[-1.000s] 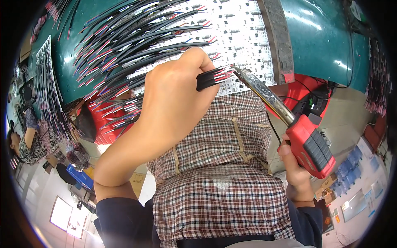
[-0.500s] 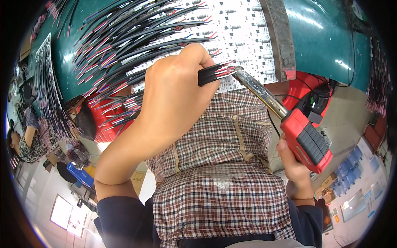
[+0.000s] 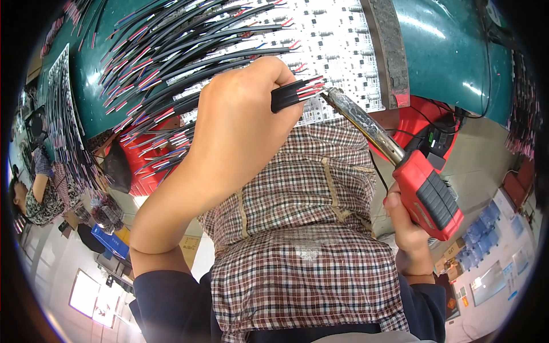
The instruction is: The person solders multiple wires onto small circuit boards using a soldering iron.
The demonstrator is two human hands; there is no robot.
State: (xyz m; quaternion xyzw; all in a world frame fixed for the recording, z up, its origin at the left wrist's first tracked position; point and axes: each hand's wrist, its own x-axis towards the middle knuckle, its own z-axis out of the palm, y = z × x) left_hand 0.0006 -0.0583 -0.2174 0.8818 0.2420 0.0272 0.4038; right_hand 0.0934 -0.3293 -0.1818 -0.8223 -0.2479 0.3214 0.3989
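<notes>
Pinched in my left hand (image 3: 240,108) is a small bundle of black-sheathed cables (image 3: 286,96). Their stripped red, white and black wire ends fan out to the right. My right hand (image 3: 407,226) grips the red and black handle of a soldering iron (image 3: 420,191), its fingers partly hidden behind it. The iron's metal barrel slants up and left, and its tip sits at or very close to the wire ends; contact is too small to make out. Beneath the bundle lies a white sheet of circuit boards (image 3: 337,63) with many small dark parts.
Many more black cables (image 3: 171,63) spread over the boards and the green table (image 3: 440,51). A dark bar (image 3: 389,51) runs along the boards' right edge. Red stools (image 3: 414,123) stand below the table. Another person (image 3: 43,188) works at the far left.
The cable bundle in my left hand has shifted slightly up and left. The soldering iron's handle has moved a little right and down, its tip staying near the wire ends.
</notes>
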